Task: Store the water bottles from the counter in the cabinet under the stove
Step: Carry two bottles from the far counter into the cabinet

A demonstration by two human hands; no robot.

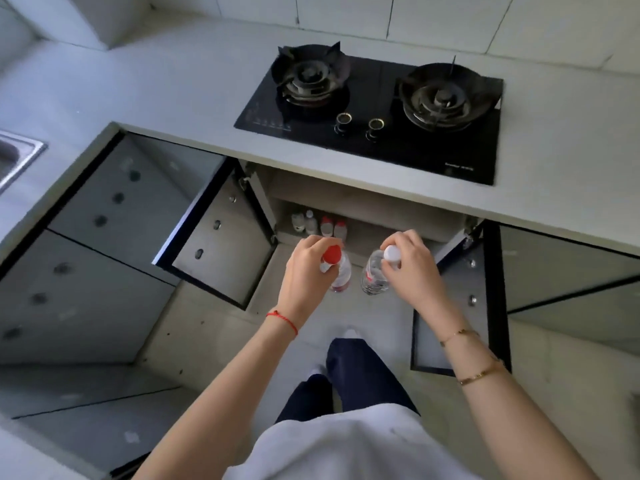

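Observation:
My left hand [306, 268] grips the neck of a clear water bottle with a red cap [341, 273]. My right hand [410, 261] grips a clear bottle with a white cap [374, 278] by its top. Both bottles hang upright in front of the open cabinet [374, 206] under the stove [374, 112]. Inside, at the back left of the shelf, stand two white-capped bottles [304, 221] and two red-capped bottles [333, 226].
The cabinet's left door [221, 244] and right door [460, 299] stand swung wide open on either side of my hands. A grey counter [173, 84] runs along the top, with a steel sink [17, 157] at the far left. My legs and feet [349, 368] are below.

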